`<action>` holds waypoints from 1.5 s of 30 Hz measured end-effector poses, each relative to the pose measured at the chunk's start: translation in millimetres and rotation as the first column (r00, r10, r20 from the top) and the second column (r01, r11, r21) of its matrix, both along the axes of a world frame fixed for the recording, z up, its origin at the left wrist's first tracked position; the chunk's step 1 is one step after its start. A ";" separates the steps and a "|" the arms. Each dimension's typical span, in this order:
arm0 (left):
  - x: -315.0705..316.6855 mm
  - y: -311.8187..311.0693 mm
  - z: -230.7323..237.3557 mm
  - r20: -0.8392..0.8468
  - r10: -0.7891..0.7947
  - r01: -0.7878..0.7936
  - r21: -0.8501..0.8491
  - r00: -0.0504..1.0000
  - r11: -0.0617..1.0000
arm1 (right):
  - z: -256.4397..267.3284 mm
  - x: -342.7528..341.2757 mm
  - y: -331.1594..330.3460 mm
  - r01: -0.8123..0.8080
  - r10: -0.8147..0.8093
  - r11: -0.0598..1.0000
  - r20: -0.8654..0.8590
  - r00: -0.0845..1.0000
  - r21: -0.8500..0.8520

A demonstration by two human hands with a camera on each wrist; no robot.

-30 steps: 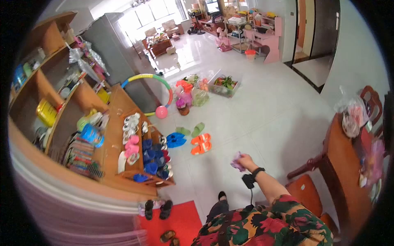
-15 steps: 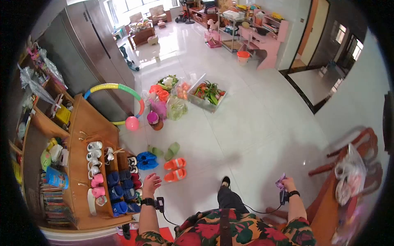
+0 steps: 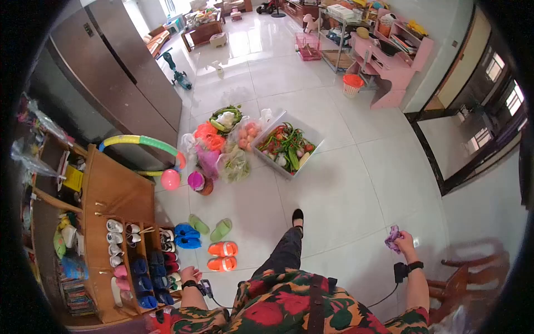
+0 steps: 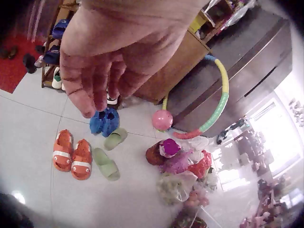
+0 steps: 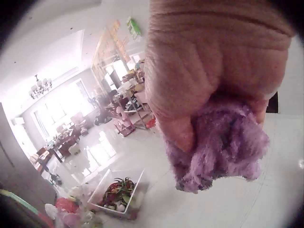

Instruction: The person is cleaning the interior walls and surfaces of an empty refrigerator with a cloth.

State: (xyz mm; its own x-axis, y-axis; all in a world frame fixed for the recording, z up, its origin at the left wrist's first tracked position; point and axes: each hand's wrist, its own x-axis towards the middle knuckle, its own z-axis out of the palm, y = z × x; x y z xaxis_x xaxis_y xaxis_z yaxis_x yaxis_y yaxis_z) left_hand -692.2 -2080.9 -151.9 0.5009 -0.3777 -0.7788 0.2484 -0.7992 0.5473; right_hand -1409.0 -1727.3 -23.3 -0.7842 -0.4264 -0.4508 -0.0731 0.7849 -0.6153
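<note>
A crumpled purple cloth [image 5: 218,147] bulges out between the fingers of my right hand [image 3: 408,245], which grips it well above the floor. My left hand [image 3: 192,274] hangs by the shoe rack [image 3: 146,261] with its fingers loosely curled and nothing in them. In the left wrist view, the fingers overlap the blue shoe covers [image 4: 104,122]. Orange slippers [image 3: 222,256] and green slippers [image 3: 221,229] lie on the floor near that hand.
Ahead on the tiles stands a clear bin [image 3: 285,172] of vegetables, beside several bagged vegetables [image 3: 235,165]. A pink ball [image 3: 171,179] and a hula hoop [image 3: 153,143] sit by the fridge [image 3: 111,61]. A wooden chair [image 3: 461,278] is at right, a pink desk [image 3: 389,69] farther off.
The view has moved forward, so the vegetable bin and bags look closer. My left hand has come into view and now hangs lower by the shoe rack. The right hand still holds the purple cloth.
</note>
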 end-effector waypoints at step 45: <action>-737.3 -464.0 -1.9 -0.044 0.180 -0.166 0.215 0.983 0.962 | -89.5 -720.6 -907.9 -0.829 0.790 0.497 0.262 0.554 0.254</action>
State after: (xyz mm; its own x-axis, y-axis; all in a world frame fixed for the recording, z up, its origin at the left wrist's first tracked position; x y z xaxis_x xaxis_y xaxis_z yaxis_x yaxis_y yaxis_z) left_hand -1429.5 -2544.9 -153.8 0.4915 -0.1143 -0.8634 0.4214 -0.8363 0.3506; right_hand -2129.6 -2635.2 -112.8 -0.1127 -0.6698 -0.7339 -0.7349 0.5533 -0.3922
